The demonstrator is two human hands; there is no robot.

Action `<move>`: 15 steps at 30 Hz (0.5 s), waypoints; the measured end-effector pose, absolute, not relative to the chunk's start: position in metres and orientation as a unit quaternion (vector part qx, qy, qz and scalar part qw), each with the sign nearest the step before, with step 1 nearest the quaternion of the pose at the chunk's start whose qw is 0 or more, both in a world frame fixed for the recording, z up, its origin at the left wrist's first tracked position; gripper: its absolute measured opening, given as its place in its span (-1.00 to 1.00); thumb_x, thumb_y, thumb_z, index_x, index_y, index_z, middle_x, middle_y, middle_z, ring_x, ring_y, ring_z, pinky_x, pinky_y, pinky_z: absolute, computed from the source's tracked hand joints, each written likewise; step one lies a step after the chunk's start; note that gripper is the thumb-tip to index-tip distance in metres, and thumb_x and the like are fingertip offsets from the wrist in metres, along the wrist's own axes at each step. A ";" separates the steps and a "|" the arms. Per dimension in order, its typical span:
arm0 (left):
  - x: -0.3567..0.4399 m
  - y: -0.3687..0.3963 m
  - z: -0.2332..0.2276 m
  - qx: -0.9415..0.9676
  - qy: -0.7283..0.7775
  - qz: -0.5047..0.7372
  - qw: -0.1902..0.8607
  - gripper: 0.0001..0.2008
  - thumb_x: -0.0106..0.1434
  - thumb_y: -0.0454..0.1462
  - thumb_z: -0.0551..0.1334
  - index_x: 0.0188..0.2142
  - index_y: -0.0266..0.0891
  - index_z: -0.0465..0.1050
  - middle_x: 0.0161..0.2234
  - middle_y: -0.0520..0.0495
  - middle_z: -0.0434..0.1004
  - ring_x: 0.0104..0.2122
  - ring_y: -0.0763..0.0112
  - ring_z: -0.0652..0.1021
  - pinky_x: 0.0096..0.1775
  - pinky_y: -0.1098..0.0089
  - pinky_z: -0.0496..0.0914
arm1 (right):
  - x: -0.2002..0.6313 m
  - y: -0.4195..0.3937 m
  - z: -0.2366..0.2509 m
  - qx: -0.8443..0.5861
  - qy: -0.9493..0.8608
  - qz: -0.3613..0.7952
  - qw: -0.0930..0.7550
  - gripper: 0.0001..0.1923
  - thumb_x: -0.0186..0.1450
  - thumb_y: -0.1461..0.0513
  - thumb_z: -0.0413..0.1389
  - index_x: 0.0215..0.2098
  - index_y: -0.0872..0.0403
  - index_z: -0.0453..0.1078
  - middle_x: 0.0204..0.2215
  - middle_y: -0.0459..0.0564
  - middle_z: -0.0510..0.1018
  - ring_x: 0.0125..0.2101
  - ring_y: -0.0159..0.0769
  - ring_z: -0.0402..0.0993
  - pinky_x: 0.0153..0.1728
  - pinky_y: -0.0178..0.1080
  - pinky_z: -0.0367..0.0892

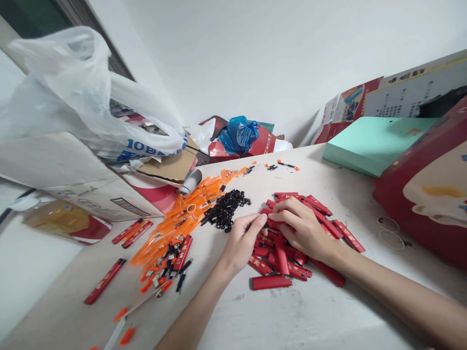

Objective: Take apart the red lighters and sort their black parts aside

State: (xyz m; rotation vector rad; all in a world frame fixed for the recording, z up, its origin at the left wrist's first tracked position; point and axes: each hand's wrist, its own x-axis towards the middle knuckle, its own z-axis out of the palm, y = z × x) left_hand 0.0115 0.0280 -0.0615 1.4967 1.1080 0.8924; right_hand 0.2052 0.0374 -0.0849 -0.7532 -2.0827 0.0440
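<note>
Cartons first: large white carton at the bench's left edge, draped by a clear plastic bag whose contents cannot be made out. Red printed box at the right edge; pale green flat box behind it toward the far right corner. Blue knotted bag at the far edge, contents hidden.

Loose stock on the bench, no container: heap of red lighter casings at centre; spread of orange translucent bodies left of it; small pile of black caps between the two, nearer the far edge. Stray red casings toward the left edge. Two rubber bands near the red box.

Right hand lies palm down on top of the red heap, fingers curled, grip narrow on one casing at the heap's left side. Left hand is at the heap's left margin, thumb and forefinger pinched on the same casing's end. Both forearms enter from the near edge.
</note>
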 end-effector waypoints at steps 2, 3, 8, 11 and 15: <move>0.010 0.029 -0.061 0.641 0.474 0.382 0.468 -0.58 0.42 0.00 0.11 -0.46 -0.23 0.33 -0.47 0.01 0.38 -0.43 0.38 0.38 -0.35 0.40 0.25 | 0.207 0.040 -0.086 -0.306 -0.839 0.019 0.450 -0.74 0.41 0.43 -0.01 -0.08 0.02 0.40 -0.14 0.09 0.55 -0.15 -0.18 0.50 -0.18 -0.11 0.45; 0.009 0.030 -0.061 0.655 0.485 0.388 0.430 -0.58 0.43 -0.01 0.09 -0.46 -0.22 0.33 -0.46 0.01 0.40 -0.42 0.37 0.40 -0.33 0.39 0.27 | 0.209 0.042 -0.085 -0.313 -0.834 0.024 0.453 -0.76 0.42 0.41 0.00 -0.07 0.02 0.40 -0.14 0.08 0.56 -0.14 -0.17 0.50 -0.18 -0.11 0.44; -0.007 0.044 -0.061 0.728 0.577 0.340 0.147 -0.86 0.38 -0.20 0.15 -0.28 -0.16 0.43 -0.33 -0.03 0.51 -0.28 0.25 0.49 -0.16 0.30 0.31 | 0.236 0.065 -0.075 -0.474 -0.756 0.069 0.447 -0.84 0.47 0.16 0.02 -0.09 0.03 0.38 -0.31 0.02 0.61 -0.37 -0.20 0.51 -0.32 -0.19 0.34; -0.018 0.055 -0.063 0.745 0.601 0.288 0.039 -0.83 0.30 -0.31 0.20 -0.12 -0.15 0.46 -0.17 -0.11 0.56 -0.10 0.11 0.50 -0.05 0.21 0.30 | 0.264 0.085 -0.070 -0.605 -0.702 0.060 0.370 -0.65 0.49 0.00 -0.07 -0.13 0.05 0.40 -0.44 0.03 0.59 -0.48 -0.17 0.46 -0.43 -0.23 0.20; -0.026 0.061 -0.064 0.767 0.598 0.229 0.042 -0.89 0.31 -0.29 0.22 -0.20 -0.12 0.53 -0.14 -0.08 0.61 -0.04 0.08 0.49 0.01 0.13 0.25 | 0.299 0.107 -0.079 -0.705 -0.668 0.054 0.234 -0.48 0.50 -0.08 -0.20 -0.12 0.07 0.45 -0.32 0.18 0.64 -0.28 0.00 0.56 -0.38 -0.21 0.17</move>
